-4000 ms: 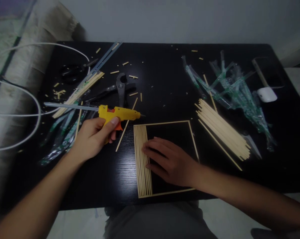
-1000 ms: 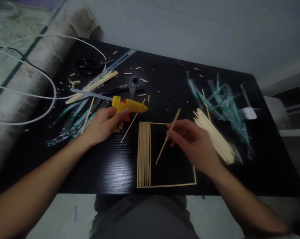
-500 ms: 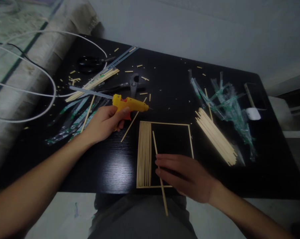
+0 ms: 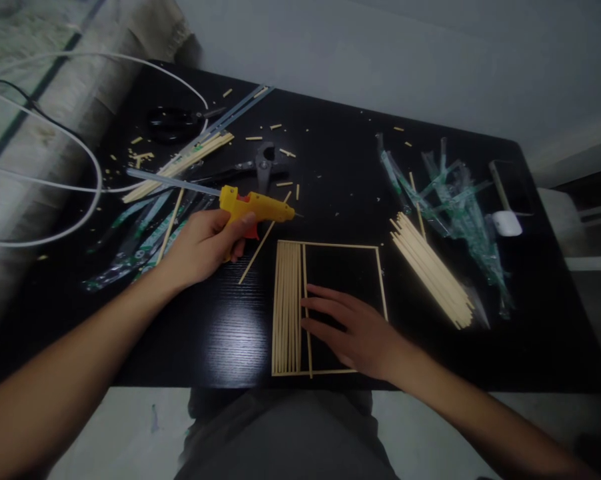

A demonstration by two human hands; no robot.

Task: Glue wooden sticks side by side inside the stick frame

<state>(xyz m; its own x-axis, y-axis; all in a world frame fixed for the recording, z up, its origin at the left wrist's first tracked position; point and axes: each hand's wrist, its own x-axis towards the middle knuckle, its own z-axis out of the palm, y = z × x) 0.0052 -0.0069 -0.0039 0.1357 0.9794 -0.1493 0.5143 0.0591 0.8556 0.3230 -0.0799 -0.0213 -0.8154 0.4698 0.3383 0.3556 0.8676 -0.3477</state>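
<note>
My left hand (image 4: 200, 243) is wrapped round the grip of a yellow glue gun (image 4: 258, 207), whose nozzle points right above the table. A clear glue stick (image 4: 173, 181) juts from its back. My right hand (image 4: 355, 327) has its fingertips on a thin wooden stick (image 4: 308, 347), fingers somewhat spread; part of the grip is hidden. This stick lies nearly parallel to a row of sticks (image 4: 287, 307), with a narrow gap between. The row fills the left side of a rectangular stick frame (image 4: 340, 246). My right hand covers part of the frame's lower right.
Loose sticks (image 4: 433, 270) and crumpled plastic wrappers (image 4: 473, 213) lie right, near a phone (image 4: 513, 187) and white case (image 4: 507, 224). Pliers (image 4: 264, 167), scissors (image 4: 175, 123), more sticks (image 4: 180, 167) and wrappers (image 4: 150, 247) lie left. A white cable (image 4: 98, 157) loops at the table edge.
My right hand has moved the stick up and left, from a slant past the table's front edge to nearly upright across the frame. My left hand still holds the glue gun.
</note>
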